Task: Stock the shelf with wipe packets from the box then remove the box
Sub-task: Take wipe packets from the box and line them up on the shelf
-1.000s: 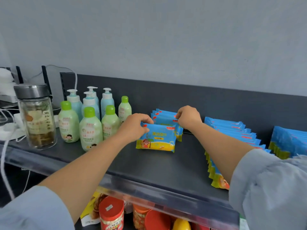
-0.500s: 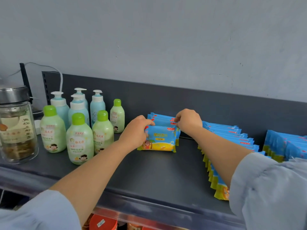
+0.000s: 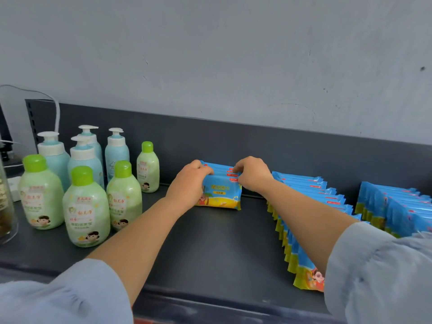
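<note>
**Short Stack of Wipes, Bare Shelf to Fill**

Just right of the bottles (image 3: 86, 206), a stack of wipe packets (image 3: 221, 195) stood on edge on the shelf (image 3: 210, 249). The left hand (image 3: 187, 183) gripped the end nearer the bottles, its fingers (image 3: 203, 169) curled over the top edge. The right hand (image 3: 253, 175) pinched the top of the far end with bent fingers. Farther right of the bottles ran a long row of packets (image 3: 311, 206), and farthest from the bottles a last row (image 3: 397, 206) reached out of view. By my reading, those two rows were finished, while the held stack counted only a few packets with bare shelf in front. The box was not in sight, so the number left could not be told. Removing it remained undone.
</note>
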Tool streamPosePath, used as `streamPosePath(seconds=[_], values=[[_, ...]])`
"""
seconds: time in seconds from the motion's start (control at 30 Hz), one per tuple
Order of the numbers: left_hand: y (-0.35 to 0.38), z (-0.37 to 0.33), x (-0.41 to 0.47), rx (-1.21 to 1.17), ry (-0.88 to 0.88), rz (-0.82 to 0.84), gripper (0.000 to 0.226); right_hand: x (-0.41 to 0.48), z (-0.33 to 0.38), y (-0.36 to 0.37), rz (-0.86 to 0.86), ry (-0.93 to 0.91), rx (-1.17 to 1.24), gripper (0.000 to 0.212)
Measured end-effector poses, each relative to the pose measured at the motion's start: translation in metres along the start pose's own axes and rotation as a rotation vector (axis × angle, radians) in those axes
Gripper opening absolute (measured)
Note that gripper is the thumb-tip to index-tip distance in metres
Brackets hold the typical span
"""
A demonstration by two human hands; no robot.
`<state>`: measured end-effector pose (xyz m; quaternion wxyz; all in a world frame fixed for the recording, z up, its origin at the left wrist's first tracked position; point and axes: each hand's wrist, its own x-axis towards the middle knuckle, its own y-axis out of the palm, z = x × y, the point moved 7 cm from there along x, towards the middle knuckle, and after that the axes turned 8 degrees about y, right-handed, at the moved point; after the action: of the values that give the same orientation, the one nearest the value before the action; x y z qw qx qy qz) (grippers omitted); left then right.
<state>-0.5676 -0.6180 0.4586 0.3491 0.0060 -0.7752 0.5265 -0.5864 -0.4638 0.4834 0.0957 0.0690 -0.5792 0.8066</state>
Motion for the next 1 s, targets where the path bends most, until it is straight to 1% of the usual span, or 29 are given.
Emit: streamPosePath(seconds=[0.17, 0.3, 0.47, 0.6, 0.67, 0.9, 1.0], values=[[0.007, -0.002, 0.005, 0.071, 0.020, 0.011, 0.046, -0.003, 0.003, 0.002, 0.075, -0.011, 0.016, 0.039], [0.010, -0.003, 0.006, 0.139, 0.025, 0.030, 0.049, -0.005, 0.004, 0.002, 0.071, -0.026, -0.032, 0.040], [0.014, -0.007, 0.002, 0.258, 0.053, 0.067, 0.058, -0.007, 0.006, 0.002, 0.039, -0.030, -0.091, 0.039], [0.016, -0.008, -0.001, 0.276, 0.048, 0.104, 0.073, -0.013, 0.006, 0.004, 0.030, -0.039, -0.161, 0.048], [0.015, -0.010, -0.003, 0.287, 0.055, 0.107, 0.076, -0.016, 0.005, 0.005, 0.021, -0.026, -0.171, 0.050], [0.004, -0.023, -0.009, 0.344, 0.067, 0.123, 0.075, -0.038, 0.003, -0.004, -0.011, -0.047, -0.234, 0.052], [-0.006, -0.033, -0.017, 0.356, 0.075, 0.125, 0.067, -0.054, 0.007, -0.013, -0.054, -0.103, -0.268, 0.052]])
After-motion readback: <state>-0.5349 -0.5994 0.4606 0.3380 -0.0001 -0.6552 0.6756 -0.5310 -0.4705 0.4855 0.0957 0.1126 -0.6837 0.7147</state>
